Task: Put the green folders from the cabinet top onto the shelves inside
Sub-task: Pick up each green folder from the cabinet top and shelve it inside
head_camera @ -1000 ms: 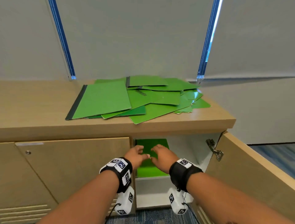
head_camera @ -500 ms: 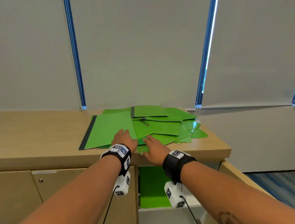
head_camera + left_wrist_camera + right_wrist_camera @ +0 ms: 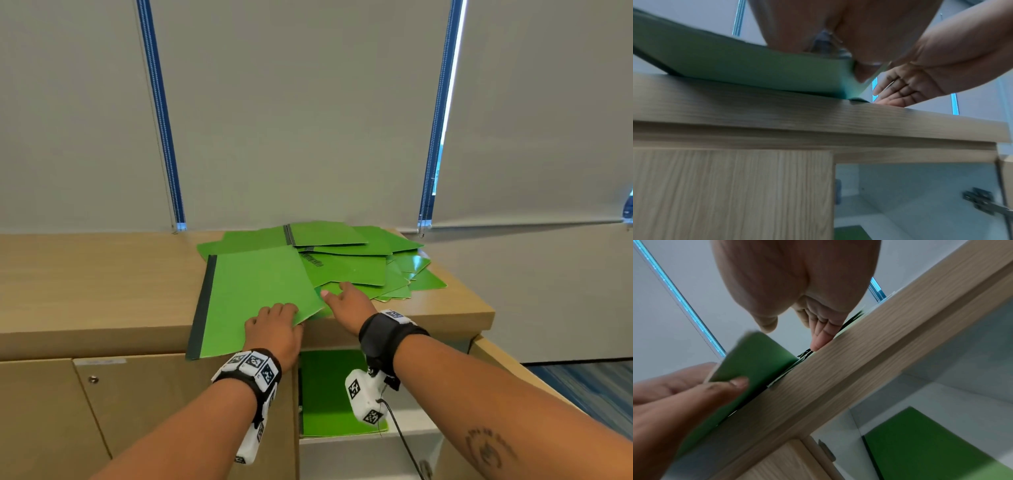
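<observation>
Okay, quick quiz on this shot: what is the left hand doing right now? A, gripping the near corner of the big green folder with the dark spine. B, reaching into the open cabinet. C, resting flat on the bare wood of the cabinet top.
A: the left hand pinches the near corner of the big green folder, fingers on top and, in the right wrist view, thumb underneath; the folder overhangs the cabinet top.

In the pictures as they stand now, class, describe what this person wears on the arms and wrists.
Both forearms are bare, no sleeves. The left hand and right hand each have a black wrist strap bearing white square tags with black-and-white coded patterns. A white camera block, also tagged, hangs under each wrist, trailing a thin black cable. A dark tattoo marks the right forearm.
</observation>
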Tool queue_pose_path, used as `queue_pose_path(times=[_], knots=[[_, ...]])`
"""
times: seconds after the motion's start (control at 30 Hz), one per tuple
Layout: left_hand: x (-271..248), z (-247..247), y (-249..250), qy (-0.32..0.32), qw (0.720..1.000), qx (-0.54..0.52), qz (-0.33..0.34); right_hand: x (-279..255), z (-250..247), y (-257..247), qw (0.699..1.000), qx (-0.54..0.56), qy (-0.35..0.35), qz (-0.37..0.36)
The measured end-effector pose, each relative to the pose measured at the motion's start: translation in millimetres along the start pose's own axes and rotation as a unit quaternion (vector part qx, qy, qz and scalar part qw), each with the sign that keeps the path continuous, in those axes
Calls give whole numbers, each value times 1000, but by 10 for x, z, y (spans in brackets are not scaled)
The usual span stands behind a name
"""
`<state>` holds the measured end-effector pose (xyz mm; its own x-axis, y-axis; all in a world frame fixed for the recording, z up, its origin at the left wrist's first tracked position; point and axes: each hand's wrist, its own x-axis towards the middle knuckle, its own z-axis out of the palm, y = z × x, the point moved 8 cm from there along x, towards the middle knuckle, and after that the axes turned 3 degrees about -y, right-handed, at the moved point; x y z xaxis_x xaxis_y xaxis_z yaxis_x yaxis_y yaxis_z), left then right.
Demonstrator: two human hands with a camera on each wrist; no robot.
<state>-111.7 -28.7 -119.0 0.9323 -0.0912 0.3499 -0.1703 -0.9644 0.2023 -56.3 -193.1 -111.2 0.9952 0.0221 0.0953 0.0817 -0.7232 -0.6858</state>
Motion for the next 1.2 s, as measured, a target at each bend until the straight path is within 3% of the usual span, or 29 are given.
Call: queue_pose_path(times=[0.2,0.33,0.4,0.43,0.5,0.57,0.7,0.8,0.87,1.03,1.2], knots=[[-354,32,315,-17,993,5,114,-60,-99,106,993,91,29,70],[-524,61,378,-49,989,-40,136,-59,-52,280,985,147,-6,88],[-460,49,265,-51,987,-120,89,-50,-40,308,977,199,-24,66],[-368,-2,143,-17,988,-149,40,-48,-55,333,971,229,-21,60],[-166,-125,-207,54,983,-151,-94,-78,-114,365,962,268,-12,54],[-43,-223,-487,77,961,-158,-212,-126,-152,348,960,279,-22,32],[16,-405,-609,135,910,-244,-307,-241,-176,211,939,341,-48,-18],[-53,-357,-710,166,858,-322,-363,-292,-223,345,944,328,-21,-20],[-131,-284,-696,151,857,-350,-348,-351,-213,565,952,307,-10,6],[-312,167,-377,75,878,-414,-229,-500,-166,1116,973,221,3,73],[-586,708,-205,10,886,-403,-227,-725,44,1755,981,136,-26,136]])
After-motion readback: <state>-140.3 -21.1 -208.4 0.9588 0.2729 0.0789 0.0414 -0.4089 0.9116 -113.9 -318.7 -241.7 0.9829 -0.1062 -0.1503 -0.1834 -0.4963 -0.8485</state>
